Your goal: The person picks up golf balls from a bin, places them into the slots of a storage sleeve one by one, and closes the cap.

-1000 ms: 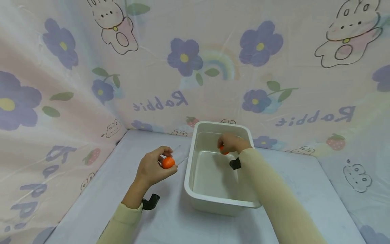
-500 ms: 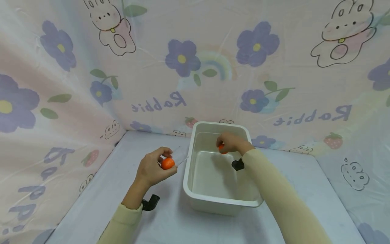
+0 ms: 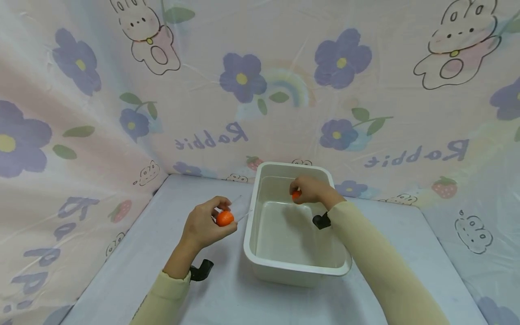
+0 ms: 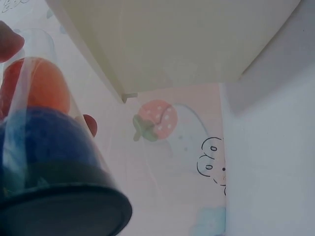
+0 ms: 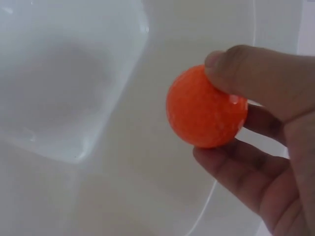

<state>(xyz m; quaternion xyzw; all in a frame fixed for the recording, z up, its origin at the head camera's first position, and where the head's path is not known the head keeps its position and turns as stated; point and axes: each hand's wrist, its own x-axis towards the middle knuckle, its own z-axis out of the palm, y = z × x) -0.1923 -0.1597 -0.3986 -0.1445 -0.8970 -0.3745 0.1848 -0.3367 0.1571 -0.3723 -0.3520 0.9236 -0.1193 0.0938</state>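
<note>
My left hand [image 3: 203, 223] grips a clear tube [image 3: 243, 212] to the left of a white plastic basin [image 3: 298, 267]. Inside the tube sits an orange ball [image 3: 225, 219]. The left wrist view also shows a blue ball [image 4: 44, 137] in it, beside its dark round end [image 4: 69, 211]; the tube's clear end points away from that camera. Over the basin's inside, my right hand [image 3: 313, 189] pinches an orange dimpled ball [image 5: 204, 108] between thumb and fingers. In the right wrist view this ball shows in front of the basin's inner wall.
The basin stands on a white-covered table [image 3: 219, 298], its tall walls between the two hands. A printed curtain [image 3: 284, 131] with flowers and rabbits hangs behind and at the sides. Black wrist mounts [image 3: 201, 270] stick out from both sleeves.
The head view has shifted slightly. My right wrist and sleeve have edged right while the hand keeps its pinch on the ball. My left hand stays nearly still with the tube.
</note>
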